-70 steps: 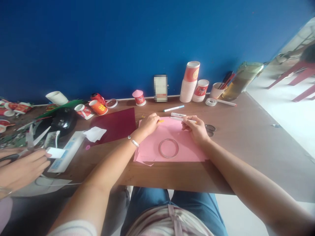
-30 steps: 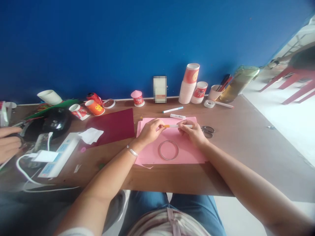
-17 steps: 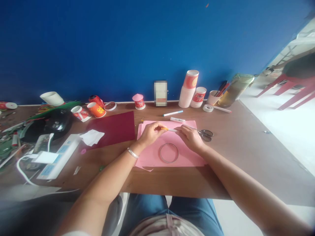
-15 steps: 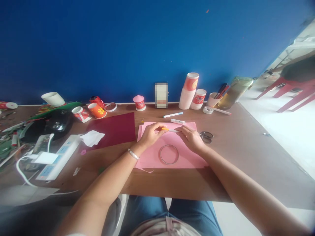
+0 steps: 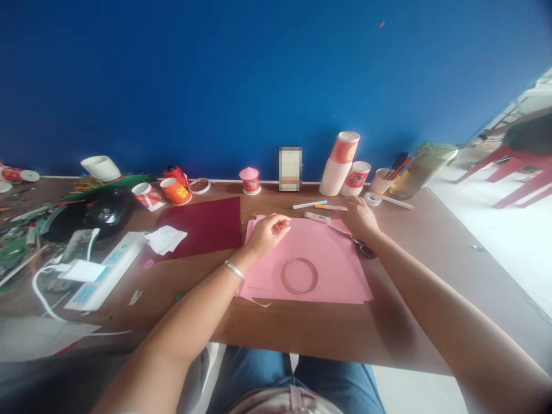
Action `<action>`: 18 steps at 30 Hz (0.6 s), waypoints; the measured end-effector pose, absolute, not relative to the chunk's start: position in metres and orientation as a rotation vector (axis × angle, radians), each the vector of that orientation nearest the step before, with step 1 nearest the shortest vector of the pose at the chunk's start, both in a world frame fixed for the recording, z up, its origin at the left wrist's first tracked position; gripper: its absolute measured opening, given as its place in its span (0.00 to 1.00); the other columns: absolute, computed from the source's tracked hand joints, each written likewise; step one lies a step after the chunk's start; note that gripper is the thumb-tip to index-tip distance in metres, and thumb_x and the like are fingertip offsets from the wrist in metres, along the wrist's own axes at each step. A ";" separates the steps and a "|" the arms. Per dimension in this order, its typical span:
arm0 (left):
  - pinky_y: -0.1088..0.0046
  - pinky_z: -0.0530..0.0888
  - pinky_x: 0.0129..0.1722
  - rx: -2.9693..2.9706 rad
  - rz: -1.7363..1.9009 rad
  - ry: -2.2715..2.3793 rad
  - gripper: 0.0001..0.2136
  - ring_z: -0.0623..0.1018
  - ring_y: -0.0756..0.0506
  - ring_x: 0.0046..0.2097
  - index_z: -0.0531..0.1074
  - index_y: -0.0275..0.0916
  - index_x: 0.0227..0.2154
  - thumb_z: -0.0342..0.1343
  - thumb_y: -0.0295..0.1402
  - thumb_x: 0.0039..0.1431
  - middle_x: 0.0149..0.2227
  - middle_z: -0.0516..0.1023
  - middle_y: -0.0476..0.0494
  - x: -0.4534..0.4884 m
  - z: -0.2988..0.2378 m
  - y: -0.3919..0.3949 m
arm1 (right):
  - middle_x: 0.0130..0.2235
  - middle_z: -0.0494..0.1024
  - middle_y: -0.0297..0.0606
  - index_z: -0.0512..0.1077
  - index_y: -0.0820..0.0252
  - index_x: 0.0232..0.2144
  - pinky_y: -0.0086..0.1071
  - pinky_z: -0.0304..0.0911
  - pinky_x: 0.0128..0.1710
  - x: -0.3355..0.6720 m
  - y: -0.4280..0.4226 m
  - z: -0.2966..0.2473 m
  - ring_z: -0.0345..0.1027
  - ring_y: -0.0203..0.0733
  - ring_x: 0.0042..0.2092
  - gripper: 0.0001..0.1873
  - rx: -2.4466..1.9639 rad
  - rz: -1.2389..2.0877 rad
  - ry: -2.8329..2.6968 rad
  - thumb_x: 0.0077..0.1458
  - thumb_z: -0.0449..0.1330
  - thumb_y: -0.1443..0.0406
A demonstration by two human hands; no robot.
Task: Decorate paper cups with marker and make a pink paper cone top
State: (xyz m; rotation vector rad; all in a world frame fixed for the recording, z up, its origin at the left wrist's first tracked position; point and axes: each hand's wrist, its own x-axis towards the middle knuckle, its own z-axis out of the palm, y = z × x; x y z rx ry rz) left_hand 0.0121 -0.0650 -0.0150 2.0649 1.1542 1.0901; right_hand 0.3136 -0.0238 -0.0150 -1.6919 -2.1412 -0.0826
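Note:
My left hand (image 5: 271,231) hovers over the left part of the pink paper (image 5: 332,259), fingers curled in with nothing visible in them. At the paper's far right my right hand (image 5: 362,217) has its fingertips on the white end of an orange-tipped marker pen (image 5: 331,207). That pen lies low beside a blue-tipped marker (image 5: 308,204). A white glue stick (image 5: 317,217) rests at the paper's back edge. Under my right wrist are scissors (image 5: 364,248), partly covered. A thin metal ring (image 5: 301,276) lies flat on the paper.
Paper cups (image 5: 345,149) stand stacked by the wall, near a tape roll (image 5: 372,199) and a tilted bottle (image 5: 425,169). A cup with a pink cone top (image 5: 250,181) stands at the back. To the left are dark red paper (image 5: 207,227) and a power strip (image 5: 107,270).
My right hand has moved right and away from me with the orange-tipped pen, lowering it beside the blue-tipped marker. My left hand has let go of the pen's orange end and stays over the paper.

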 end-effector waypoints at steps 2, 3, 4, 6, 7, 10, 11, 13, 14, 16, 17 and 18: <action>0.67 0.79 0.45 2.090 0.974 1.074 0.09 0.80 0.47 0.42 0.76 0.40 0.43 0.61 0.36 0.61 0.42 0.81 0.44 0.012 -0.009 -0.066 | 0.51 0.78 0.44 0.79 0.54 0.48 0.39 0.68 0.47 0.311 -0.043 -0.012 0.70 0.50 0.52 0.17 -1.687 -0.072 -2.165 0.65 0.52 0.64; 0.67 0.79 0.46 2.123 0.888 1.033 0.12 0.80 0.46 0.43 0.76 0.40 0.44 0.62 0.38 0.60 0.44 0.80 0.43 0.011 -0.004 -0.068 | 0.50 0.78 0.42 0.79 0.52 0.47 0.37 0.68 0.45 0.311 -0.053 -0.009 0.72 0.48 0.51 0.16 -1.657 -0.054 -2.240 0.66 0.52 0.63; 0.65 0.79 0.47 2.169 0.793 1.000 0.15 0.80 0.44 0.46 0.75 0.41 0.46 0.64 0.41 0.59 0.47 0.79 0.41 0.011 0.001 -0.071 | 0.49 0.79 0.40 0.79 0.51 0.46 0.36 0.68 0.42 0.311 -0.064 -0.007 0.72 0.47 0.49 0.15 -1.642 -0.042 -2.314 0.66 0.52 0.62; 0.60 0.77 0.53 2.299 0.565 0.929 0.29 0.77 0.39 0.54 0.72 0.42 0.55 0.69 0.46 0.52 0.54 0.75 0.37 0.011 0.011 -0.080 | 0.46 0.79 0.40 0.78 0.51 0.46 0.35 0.66 0.35 0.313 -0.083 -0.001 0.73 0.47 0.46 0.13 -1.679 -0.085 -2.444 0.66 0.54 0.60; 0.58 0.76 0.55 2.368 0.457 0.893 0.36 0.74 0.36 0.58 0.69 0.43 0.58 0.71 0.48 0.47 0.56 0.73 0.36 0.012 0.015 -0.086 | 0.45 0.79 0.41 0.78 0.52 0.45 0.35 0.64 0.33 0.315 -0.091 0.001 0.73 0.48 0.46 0.12 -1.704 -0.116 -2.492 0.65 0.55 0.61; 0.52 0.72 0.59 2.518 0.226 0.792 0.46 0.69 0.31 0.62 0.63 0.44 0.63 0.73 0.50 0.41 0.60 0.69 0.34 0.015 0.018 -0.105 | 0.44 0.79 0.42 0.78 0.53 0.42 0.35 0.62 0.31 0.323 -0.102 0.003 0.73 0.49 0.47 0.11 -1.786 -0.175 -2.538 0.64 0.57 0.61; 0.50 0.71 0.61 2.547 0.186 0.776 0.45 0.69 0.31 0.62 0.63 0.43 0.64 0.73 0.49 0.42 0.61 0.69 0.33 0.016 0.017 -0.111 | 0.44 0.79 0.42 0.78 0.53 0.42 0.35 0.62 0.31 0.326 -0.102 0.002 0.73 0.49 0.47 0.11 -1.817 -0.170 -2.530 0.64 0.57 0.61; 0.49 0.69 0.62 2.587 0.153 0.777 0.41 0.70 0.31 0.61 0.64 0.40 0.62 0.72 0.46 0.46 0.60 0.69 0.32 0.019 0.013 -0.118 | 0.45 0.79 0.42 0.78 0.53 0.44 0.36 0.63 0.33 0.331 -0.102 -0.002 0.73 0.50 0.48 0.12 -1.874 -0.137 -2.508 0.64 0.56 0.60; 0.50 0.69 0.62 2.595 0.158 0.787 0.39 0.70 0.32 0.60 0.65 0.39 0.61 0.72 0.44 0.47 0.59 0.70 0.32 0.019 0.011 -0.121 | 0.46 0.79 0.42 0.77 0.53 0.46 0.37 0.64 0.34 0.333 -0.102 -0.005 0.73 0.50 0.48 0.13 -1.890 -0.122 -2.498 0.65 0.55 0.60; 0.53 0.70 0.62 2.580 0.212 0.825 0.38 0.71 0.33 0.60 0.64 0.37 0.61 0.71 0.39 0.49 0.58 0.70 0.31 0.016 0.010 -0.122 | 0.48 0.79 0.41 0.76 0.52 0.48 0.37 0.65 0.37 0.335 -0.104 -0.009 0.72 0.50 0.51 0.14 -1.893 -0.103 -2.482 0.65 0.55 0.60; 0.54 0.71 0.61 2.555 0.254 0.854 0.38 0.70 0.34 0.61 0.63 0.38 0.62 0.71 0.38 0.49 0.59 0.70 0.31 0.011 0.011 -0.122 | 0.49 0.79 0.41 0.76 0.52 0.49 0.38 0.65 0.37 0.335 -0.105 -0.010 0.71 0.50 0.52 0.14 -1.886 -0.096 -2.475 0.65 0.54 0.60; 0.55 0.72 0.61 2.523 0.302 0.898 0.39 0.70 0.34 0.62 0.61 0.39 0.63 0.70 0.39 0.50 0.60 0.69 0.32 0.005 0.013 -0.121 | 0.50 0.78 0.41 0.75 0.52 0.50 0.38 0.65 0.38 0.335 -0.107 -0.010 0.71 0.50 0.53 0.14 -1.883 -0.086 -2.469 0.66 0.54 0.61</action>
